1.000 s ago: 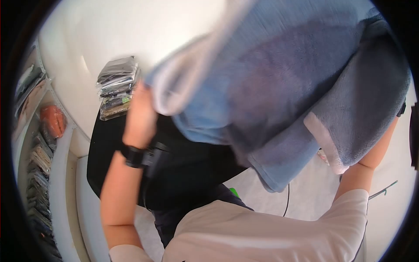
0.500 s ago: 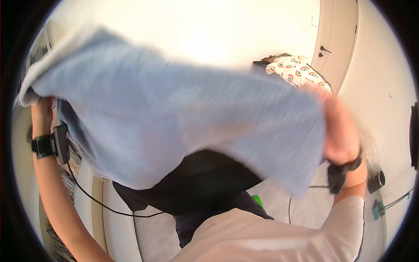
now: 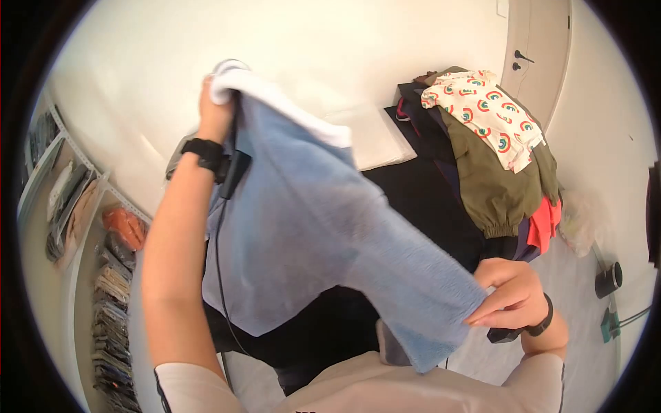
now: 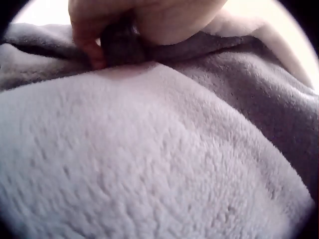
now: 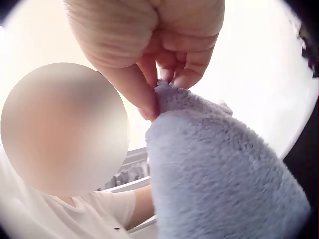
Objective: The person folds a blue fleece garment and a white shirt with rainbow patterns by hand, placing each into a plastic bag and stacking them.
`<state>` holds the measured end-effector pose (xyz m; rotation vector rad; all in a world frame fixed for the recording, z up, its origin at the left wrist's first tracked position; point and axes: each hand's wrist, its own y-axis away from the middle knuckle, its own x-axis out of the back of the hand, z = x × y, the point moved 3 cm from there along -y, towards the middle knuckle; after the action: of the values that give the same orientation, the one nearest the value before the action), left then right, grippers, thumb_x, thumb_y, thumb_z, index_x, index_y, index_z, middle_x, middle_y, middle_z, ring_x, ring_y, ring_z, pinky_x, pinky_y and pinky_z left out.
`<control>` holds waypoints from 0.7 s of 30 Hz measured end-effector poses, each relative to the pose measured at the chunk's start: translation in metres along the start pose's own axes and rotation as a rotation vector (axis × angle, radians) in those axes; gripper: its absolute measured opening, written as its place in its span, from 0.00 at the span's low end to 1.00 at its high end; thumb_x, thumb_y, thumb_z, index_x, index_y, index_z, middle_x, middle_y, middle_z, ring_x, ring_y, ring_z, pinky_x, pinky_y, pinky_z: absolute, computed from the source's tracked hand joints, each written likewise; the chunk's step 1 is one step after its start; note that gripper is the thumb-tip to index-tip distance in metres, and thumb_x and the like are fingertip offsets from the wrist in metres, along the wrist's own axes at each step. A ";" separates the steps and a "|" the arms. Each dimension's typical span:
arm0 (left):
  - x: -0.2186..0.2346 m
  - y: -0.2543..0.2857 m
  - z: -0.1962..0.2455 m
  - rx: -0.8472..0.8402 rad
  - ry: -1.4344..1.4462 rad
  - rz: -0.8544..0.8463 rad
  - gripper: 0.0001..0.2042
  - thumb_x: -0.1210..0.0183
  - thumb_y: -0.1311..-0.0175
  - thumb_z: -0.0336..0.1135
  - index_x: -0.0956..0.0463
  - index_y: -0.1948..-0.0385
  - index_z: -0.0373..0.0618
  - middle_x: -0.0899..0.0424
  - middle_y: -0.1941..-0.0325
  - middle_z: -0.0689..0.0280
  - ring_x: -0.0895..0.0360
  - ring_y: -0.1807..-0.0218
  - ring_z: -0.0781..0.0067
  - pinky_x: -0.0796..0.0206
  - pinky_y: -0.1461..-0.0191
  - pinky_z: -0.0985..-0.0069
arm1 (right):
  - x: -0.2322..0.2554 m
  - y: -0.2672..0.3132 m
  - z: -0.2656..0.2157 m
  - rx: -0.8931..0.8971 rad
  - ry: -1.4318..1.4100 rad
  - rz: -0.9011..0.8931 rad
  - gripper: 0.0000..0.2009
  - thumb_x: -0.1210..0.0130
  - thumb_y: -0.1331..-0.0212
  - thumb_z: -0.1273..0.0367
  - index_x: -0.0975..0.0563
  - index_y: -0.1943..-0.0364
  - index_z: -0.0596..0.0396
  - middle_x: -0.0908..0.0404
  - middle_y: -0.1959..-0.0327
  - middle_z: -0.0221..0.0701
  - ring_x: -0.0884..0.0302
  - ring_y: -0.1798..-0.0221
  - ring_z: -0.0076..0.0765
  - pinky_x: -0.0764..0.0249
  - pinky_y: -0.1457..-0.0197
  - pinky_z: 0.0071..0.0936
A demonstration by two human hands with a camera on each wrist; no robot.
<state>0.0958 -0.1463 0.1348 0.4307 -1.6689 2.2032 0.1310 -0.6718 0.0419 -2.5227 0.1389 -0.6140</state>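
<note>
A blue-grey fleecy garment (image 3: 303,206) with a white band hangs stretched between both hands in the head view. My left hand (image 3: 215,113) grips it at the white-banded end, upper left. In the left wrist view that hand (image 4: 144,25) has its fingers bent into the fleece (image 4: 149,149). At the lower right, my right hand (image 3: 511,294) pinches the end of a sleeve-like part. The right wrist view has the right hand (image 5: 159,45) with thumb and fingertips closed on the edge of the fleece (image 5: 219,164).
A black table (image 3: 427,199) lies beneath. Behind it are clear plastic sheets (image 3: 385,141). At the right, a clothes pile includes a rainbow-print garment (image 3: 482,110) and an olive one (image 3: 509,199). Shelves with bagged items (image 3: 113,330) stand at the left; a door (image 3: 540,55) is at the back right.
The garment has swung from upper right across to the left and now hangs lower. My left hand has moved up and right since half a second ago; my right hand is lower, pinching the sleeve-like end.
</note>
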 end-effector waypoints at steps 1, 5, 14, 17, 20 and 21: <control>-0.028 0.006 0.006 0.008 0.034 0.043 0.11 0.45 0.40 0.34 0.30 0.60 0.39 0.22 0.58 0.52 0.23 0.55 0.55 0.32 0.52 0.66 | 0.009 0.008 0.003 -0.031 0.138 0.101 0.08 0.34 0.56 0.75 0.15 0.68 0.55 0.21 0.70 0.32 0.26 0.67 0.32 0.33 0.66 0.27; -0.123 0.028 -0.004 0.177 -0.035 -0.122 0.18 0.41 0.44 0.38 0.30 0.55 0.37 0.22 0.58 0.45 0.25 0.52 0.45 0.34 0.48 0.62 | 0.026 0.039 0.032 -0.303 0.394 0.329 0.08 0.35 0.58 0.76 0.16 0.70 0.55 0.21 0.70 0.31 0.26 0.67 0.33 0.33 0.65 0.27; -0.181 0.088 0.020 0.304 -0.108 -1.045 0.19 0.41 0.43 0.36 0.27 0.49 0.46 0.23 0.50 0.55 0.27 0.47 0.63 0.36 0.44 0.69 | 0.055 0.056 0.128 -0.833 0.426 0.394 0.18 0.39 0.50 0.70 0.28 0.53 0.57 0.24 0.59 0.33 0.27 0.61 0.33 0.29 0.59 0.27; -0.192 0.097 0.019 0.348 -0.070 -1.303 0.19 0.41 0.43 0.36 0.27 0.48 0.48 0.22 0.55 0.58 0.27 0.53 0.68 0.35 0.49 0.71 | 0.059 0.038 0.154 -0.873 0.320 0.414 0.25 0.39 0.48 0.69 0.32 0.46 0.57 0.24 0.59 0.33 0.27 0.65 0.31 0.29 0.60 0.26; -0.198 0.112 0.022 0.446 0.012 -1.308 0.21 0.41 0.43 0.36 0.28 0.46 0.50 0.21 0.60 0.61 0.27 0.59 0.69 0.35 0.54 0.72 | 0.061 0.028 0.174 -0.920 0.298 0.438 0.30 0.38 0.50 0.69 0.36 0.41 0.56 0.26 0.65 0.32 0.28 0.70 0.31 0.30 0.62 0.25; -0.202 0.114 0.021 0.345 -0.013 -1.277 0.22 0.42 0.43 0.37 0.30 0.44 0.50 0.21 0.54 0.58 0.26 0.54 0.62 0.34 0.50 0.69 | 0.062 0.027 0.178 -0.899 0.366 0.426 0.31 0.37 0.51 0.70 0.35 0.41 0.55 0.26 0.67 0.31 0.29 0.71 0.31 0.30 0.63 0.25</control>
<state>0.2266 -0.2130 -0.0456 1.1762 -0.5889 1.4191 0.2678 -0.6235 -0.0816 -2.9957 1.3014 -0.9734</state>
